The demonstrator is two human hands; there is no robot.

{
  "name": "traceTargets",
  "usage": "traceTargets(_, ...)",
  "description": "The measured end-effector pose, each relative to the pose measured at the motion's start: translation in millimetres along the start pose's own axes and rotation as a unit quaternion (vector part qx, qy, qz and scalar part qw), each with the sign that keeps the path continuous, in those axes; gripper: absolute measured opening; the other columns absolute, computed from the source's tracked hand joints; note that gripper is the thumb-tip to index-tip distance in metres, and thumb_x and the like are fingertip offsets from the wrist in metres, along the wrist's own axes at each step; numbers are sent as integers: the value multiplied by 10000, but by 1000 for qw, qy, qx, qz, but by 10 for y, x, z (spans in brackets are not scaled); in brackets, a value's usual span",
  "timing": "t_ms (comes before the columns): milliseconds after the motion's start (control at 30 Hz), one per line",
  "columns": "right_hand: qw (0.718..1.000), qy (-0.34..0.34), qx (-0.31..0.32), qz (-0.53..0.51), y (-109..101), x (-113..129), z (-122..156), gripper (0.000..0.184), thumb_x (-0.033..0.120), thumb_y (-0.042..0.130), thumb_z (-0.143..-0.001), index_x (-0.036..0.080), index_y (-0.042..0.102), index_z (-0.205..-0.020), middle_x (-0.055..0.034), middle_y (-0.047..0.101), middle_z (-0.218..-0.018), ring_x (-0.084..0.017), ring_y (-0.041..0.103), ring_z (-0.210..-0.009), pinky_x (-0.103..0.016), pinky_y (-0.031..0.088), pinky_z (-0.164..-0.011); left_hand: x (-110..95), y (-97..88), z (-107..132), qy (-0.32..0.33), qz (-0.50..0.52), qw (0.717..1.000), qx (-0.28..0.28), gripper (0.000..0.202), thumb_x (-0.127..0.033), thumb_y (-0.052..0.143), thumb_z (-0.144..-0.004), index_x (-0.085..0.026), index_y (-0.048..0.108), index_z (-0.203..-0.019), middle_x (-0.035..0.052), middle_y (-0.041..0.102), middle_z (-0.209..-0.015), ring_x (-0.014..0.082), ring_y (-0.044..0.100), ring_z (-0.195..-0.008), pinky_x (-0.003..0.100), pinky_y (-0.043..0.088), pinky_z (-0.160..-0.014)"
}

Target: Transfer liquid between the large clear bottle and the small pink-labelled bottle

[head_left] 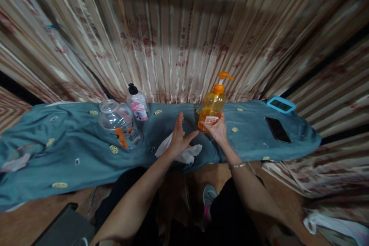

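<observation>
Pleated curtain [173, 27] behind a cloth-covered worktop [86, 165]: my right fingers [220, 123] hold the orange pump bottle [213, 102] right of centre; my left fingers [179, 125], empty, spread wide above white tissue [191, 154]; grasp seemingly complete, release not yet made

The pump bottle [212, 103] is orange, the cloth [248, 138] teal with yellow ovals, the curtain [173, 38] beige with reddish prints, the phone [277, 130] black.

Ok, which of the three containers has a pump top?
The orange bottle in the right hand; the pink-labelled bottle has a black cap, the clear jar shows neither.
</observation>
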State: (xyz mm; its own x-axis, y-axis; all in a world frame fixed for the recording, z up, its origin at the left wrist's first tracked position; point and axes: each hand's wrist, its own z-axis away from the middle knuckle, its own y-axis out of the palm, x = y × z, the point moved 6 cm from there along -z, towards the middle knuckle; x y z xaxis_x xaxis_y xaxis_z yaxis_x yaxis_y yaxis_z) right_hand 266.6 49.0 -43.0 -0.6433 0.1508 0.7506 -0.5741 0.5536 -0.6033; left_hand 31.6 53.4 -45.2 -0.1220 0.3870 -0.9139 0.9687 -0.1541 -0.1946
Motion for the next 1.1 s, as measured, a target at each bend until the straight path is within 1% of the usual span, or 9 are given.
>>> traceTargets(100,1000,24,-14,2,-27,-138,-128,678,589,731,-990,193,557,-1512,-113,719,-1269,-246,732,-1058,-486,622,-978,47,-12,44,-2,-8,1000,11,1034,-537,880,-863,-218,330,-1678,262,408,-1745,407,499,-1595,645,394,-1319)
traceTargets(267,999,42,-30,-1,-16,-293,-289,613,564,705,-1019,192,575,-1488,-109,711,-1274,-238,725,-1058,-475,625,-967,72,-1,98,-9,-8,1000,13,1003,-496,887,-860,-254,353,-1673,225,434,-1740,398,515,-1582,641,410,-1314)
traceTargets(367,999,39,-34,-2,2,-349,-357,597,548,720,-1013,193,586,-1473,-109,706,-1285,-241,721,-1074,-479,622,-979,60,13,113,-9,-3,1000,22,998,-484,883,-862,-253,354,-1676,229,431,-1739,405,496,-1597,648,394,-1324)
traceTargets(467,999,33,-38,-3,20,-394,-414,615,545,734,-1000,191,580,-1478,-115,701,-1304,-253,717,-1103,-493,611,-1003,48,4,121,-9,1,1000,25,1010,-495,870,-873,-244,333,-1691,240,408,-1748,416,490,-1597,660,399,-1319)
traceTargets(633,999,28,-42,-4,51,-451,-522,614,551,732,-998,192,583,-1474,-120,694,-1329,-264,709,-1140,-509,596,-1034,46,-58,141,-8,-6,1000,15,1031,-490,878,-864,-267,314,-1696,222,408,-1752,412,498,-1588,655,430,-1299)
traceTargets(867,999,34,-42,-9,85,-480,-633,589,510,737,-1010,198,584,-1486,-117,688,-1348,-264,706,-1162,-517,602,-1041,73,-139,191,-5,-27,999,18,909,-477,848,-883,-249,401,-1641,219,468,-1714,401,507,-1591,651,406,-1320)
traceTargets(1100,999,31,-37,-20,101,-541,-609,579,492,738,-1013,196,582,-1486,-115,693,-1340,-257,713,-1145,-504,612,-1026,93,-234,225,10,-37,999,10,836,-439,850,-886,-264,464,-1606,176,499,-1696,373,502,-1598,606,400,-1340)
